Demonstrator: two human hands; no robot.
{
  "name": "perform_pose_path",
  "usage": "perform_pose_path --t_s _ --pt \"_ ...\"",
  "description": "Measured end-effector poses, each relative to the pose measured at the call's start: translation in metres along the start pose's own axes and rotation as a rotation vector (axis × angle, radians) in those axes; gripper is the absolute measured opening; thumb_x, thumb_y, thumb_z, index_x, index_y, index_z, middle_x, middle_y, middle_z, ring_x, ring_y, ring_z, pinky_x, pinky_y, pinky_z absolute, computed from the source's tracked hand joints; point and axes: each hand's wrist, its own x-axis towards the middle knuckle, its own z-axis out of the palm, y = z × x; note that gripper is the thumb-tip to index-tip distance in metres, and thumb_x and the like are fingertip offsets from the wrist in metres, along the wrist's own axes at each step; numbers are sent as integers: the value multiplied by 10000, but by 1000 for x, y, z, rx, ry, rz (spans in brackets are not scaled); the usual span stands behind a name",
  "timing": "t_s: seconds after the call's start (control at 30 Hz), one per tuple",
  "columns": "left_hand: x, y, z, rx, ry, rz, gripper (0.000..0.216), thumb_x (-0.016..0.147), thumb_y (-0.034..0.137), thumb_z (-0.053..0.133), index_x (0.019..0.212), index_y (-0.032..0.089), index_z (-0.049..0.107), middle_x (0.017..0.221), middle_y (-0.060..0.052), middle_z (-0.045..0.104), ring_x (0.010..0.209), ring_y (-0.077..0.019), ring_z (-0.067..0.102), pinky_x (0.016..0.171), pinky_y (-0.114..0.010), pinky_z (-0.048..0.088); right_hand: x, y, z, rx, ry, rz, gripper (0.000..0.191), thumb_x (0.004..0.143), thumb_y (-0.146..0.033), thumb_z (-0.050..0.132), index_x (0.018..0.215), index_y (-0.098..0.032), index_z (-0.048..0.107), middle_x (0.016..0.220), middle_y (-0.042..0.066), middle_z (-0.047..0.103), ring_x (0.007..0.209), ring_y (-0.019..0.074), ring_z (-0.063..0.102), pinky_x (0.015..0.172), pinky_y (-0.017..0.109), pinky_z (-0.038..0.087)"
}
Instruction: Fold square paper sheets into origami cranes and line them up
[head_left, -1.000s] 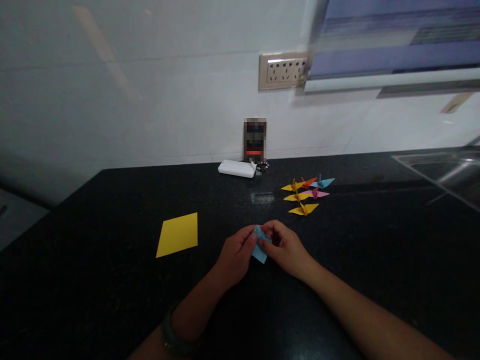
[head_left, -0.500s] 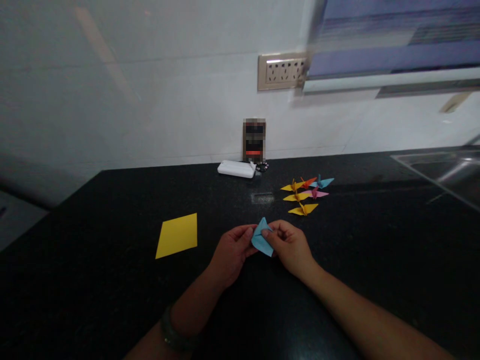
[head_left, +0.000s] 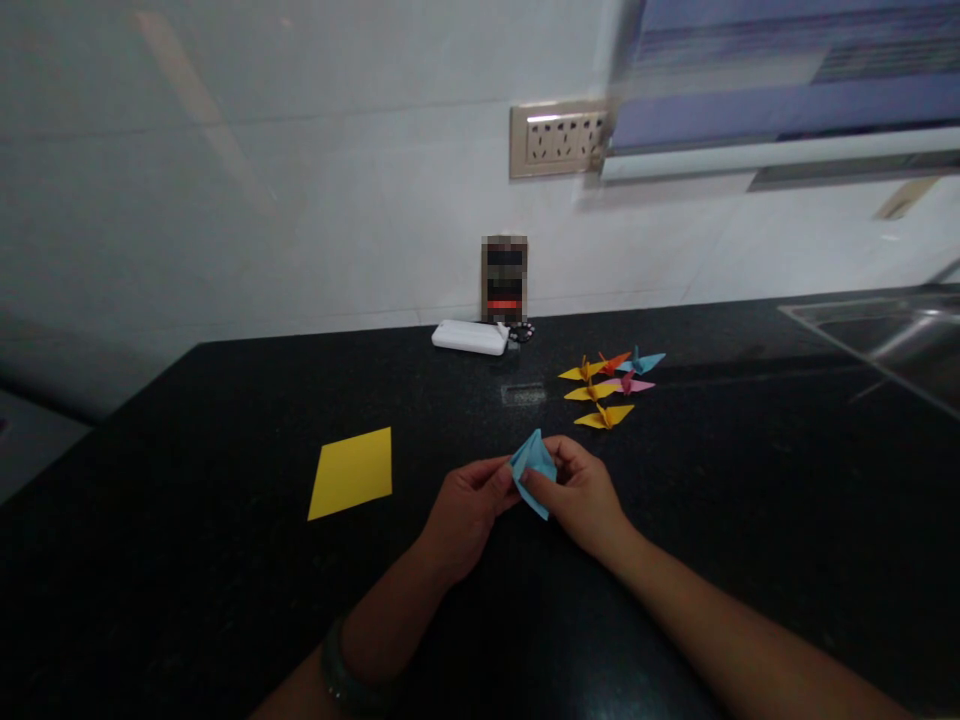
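A folded piece of blue origami paper [head_left: 538, 456] is held between my two hands, just above the dark countertop. My left hand [head_left: 466, 510] pinches its left edge with thumb and fingers. From the other side my right hand [head_left: 583, 492] grips it, the thumb lying across the front and the fingers behind, mostly hidden. To the left of my hands a flat yellow square of paper [head_left: 352, 472] lies on the counter. Beyond my right hand sit several small folded paper cranes, among them a yellow crane [head_left: 604, 416], a pink crane [head_left: 628, 384] and a blue crane [head_left: 639, 362].
The black countertop [head_left: 187, 590] runs back to a pale tiled wall. A white oblong device [head_left: 470, 338] with a beaded strap lies near the wall, below an upright blurred-out object [head_left: 505, 278]. A sink [head_left: 892, 335] is at the right, and a socket panel [head_left: 559, 140] is on the wall.
The blue paper has turned slightly in my hands and a flap on its right side now shows wider. My right thumb has shifted a little lower across it. The view has moved slightly.
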Motion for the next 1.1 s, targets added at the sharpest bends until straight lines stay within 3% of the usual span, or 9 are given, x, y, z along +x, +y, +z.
perform_pose_path --t_s 0.2,0.4,0.57,0.7,0.93,1.1 --pt "1 -4 -4 86 37 19 281 738 254 603 985 126 645 869 -83 685 815 -194 622 809 -364 454 -1 -7 1 -34 -37 10 161 644 -188 615 781 -176 531 613 -41 546 490 78 478 450 200 406" --pt "4 -3 -6 129 147 56 315 714 304 619 975 130 646 842 -76 686 780 -183 625 766 -337 476 -2 -6 0 -115 -146 45 307 635 -145 605 933 -163 532 670 -27 548 512 74 472 416 180 406" --pt "3 -1 -2 244 242 68 343 702 324 620 994 144 629 835 -52 680 748 -162 619 696 -291 501 0 -2 0 -108 -145 93 277 684 -225 588 945 -153 527 634 -27 538 480 74 478 397 184 422" --pt "1 -2 -3 351 207 86 335 701 336 613 989 166 638 820 -36 682 742 -156 618 698 -282 502 1 -2 1 -61 -108 128 204 712 -311 562 838 -155 521 587 -37 520 431 70 464 353 178 391" --pt "0 -2 -5 450 154 90 281 713 345 599 924 169 655 776 -28 678 689 -142 605 645 -252 483 0 -4 -2 -178 -56 94 200 735 -354 529 680 -162 518 532 -34 508 391 62 417 343 184 328" --pt "0 -1 -3 451 89 66 271 721 310 595 948 168 634 776 -21 669 666 -123 593 622 -228 475 2 -1 -1 -148 -18 70 185 718 -351 560 729 -175 502 474 -61 464 376 65 407 347 184 320"
